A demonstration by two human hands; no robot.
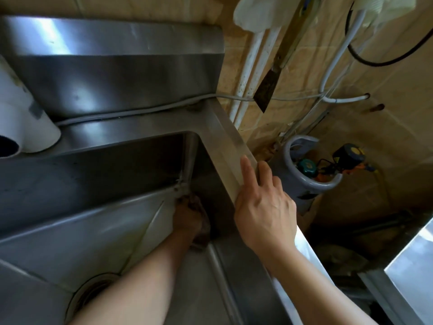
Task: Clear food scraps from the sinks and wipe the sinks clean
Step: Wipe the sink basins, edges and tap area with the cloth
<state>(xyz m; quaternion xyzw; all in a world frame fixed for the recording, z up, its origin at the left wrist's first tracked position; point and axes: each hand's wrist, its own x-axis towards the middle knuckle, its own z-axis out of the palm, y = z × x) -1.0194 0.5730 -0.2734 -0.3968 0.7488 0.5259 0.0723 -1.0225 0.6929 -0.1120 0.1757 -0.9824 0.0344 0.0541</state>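
- Right hand [264, 214] is bracing on sink rim [225, 146], fingers straight, holding nothing; wet steel, could slip.
- Left hand [187, 218] is gripping brown cloth [202, 227] in sink's far corner; scraps prob. getting smeared into the seam w/ poor light.

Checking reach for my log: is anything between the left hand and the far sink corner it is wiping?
Nothing visible. The left hand is already down in the sink corner, pressing a dark rag there. The right hand rests on the rim, aside.
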